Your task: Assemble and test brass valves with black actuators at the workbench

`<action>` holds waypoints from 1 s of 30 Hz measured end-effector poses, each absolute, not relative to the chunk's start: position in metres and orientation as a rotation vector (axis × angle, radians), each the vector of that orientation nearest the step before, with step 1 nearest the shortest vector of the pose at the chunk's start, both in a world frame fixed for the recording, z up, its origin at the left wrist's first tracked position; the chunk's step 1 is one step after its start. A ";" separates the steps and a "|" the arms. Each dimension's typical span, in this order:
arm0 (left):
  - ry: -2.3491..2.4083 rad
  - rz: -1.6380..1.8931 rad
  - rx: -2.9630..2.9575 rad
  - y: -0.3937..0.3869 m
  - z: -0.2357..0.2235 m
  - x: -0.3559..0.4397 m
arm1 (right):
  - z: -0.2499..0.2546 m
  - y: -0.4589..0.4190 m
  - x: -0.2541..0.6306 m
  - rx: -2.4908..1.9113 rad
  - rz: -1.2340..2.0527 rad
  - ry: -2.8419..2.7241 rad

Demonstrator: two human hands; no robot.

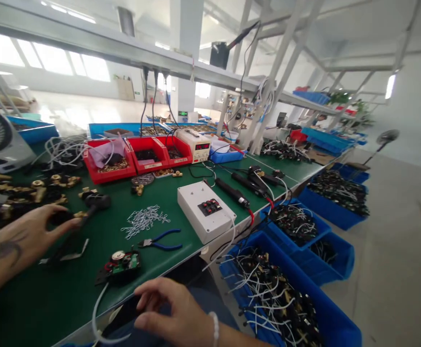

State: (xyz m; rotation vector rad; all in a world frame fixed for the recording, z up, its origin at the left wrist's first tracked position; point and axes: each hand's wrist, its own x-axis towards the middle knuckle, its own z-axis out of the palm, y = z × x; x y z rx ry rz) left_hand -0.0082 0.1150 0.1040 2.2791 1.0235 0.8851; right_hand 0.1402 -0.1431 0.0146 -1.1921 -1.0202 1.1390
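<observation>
My left hand (33, 236) is at the left of the green bench, its thumb and fingers curled round a dark rounded part (60, 218) with brass beside it; its exact kind is partly hidden. A black T-shaped piece (98, 202) lies just beyond the fingertips. My right hand (176, 308) hovers over my lap by the bench edge, loosely bent, fingers apart, with nothing in it. In front of it rests an opened black housing (123, 267) with a green circuit board and a white cable (96, 308). Blue-handled pliers (161, 240) and a pile of metal clips (145, 220) lie behind.
A white box with switches (206, 212) stands near the bench edge, beside black electric screwdrivers (232, 193). Red bins (111, 176) and a power supply (196, 144) line the back. Brass-fitted parts (36, 190) crowd the left. Blue crates (326, 308) sit at right.
</observation>
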 end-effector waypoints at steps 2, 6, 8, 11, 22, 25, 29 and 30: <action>1.202 0.767 2.325 0.077 0.098 -0.021 | 0.025 -0.142 0.140 -1.064 1.227 -0.834; 0.786 0.944 2.313 -0.016 0.094 -0.008 | 0.043 -0.139 0.138 -0.820 1.354 -0.732; 0.676 1.071 2.275 -0.047 0.094 0.003 | 0.052 -0.141 0.139 -0.821 1.357 -0.760; 0.642 1.167 2.184 -0.066 0.094 0.008 | 0.058 -0.145 0.141 -0.901 1.303 -0.804; 0.600 1.050 2.006 -0.078 0.095 -0.005 | 0.062 -0.154 0.136 -0.978 1.212 -0.895; 0.601 1.014 1.837 -0.080 0.095 -0.001 | 0.063 -0.158 0.137 -1.054 1.068 -1.043; 0.764 0.962 1.771 -0.060 0.092 -0.004 | 0.061 -0.159 0.137 -1.030 1.095 -1.105; 0.883 0.984 1.803 -0.051 0.091 -0.007 | 0.061 -0.158 0.138 -0.996 1.131 -1.064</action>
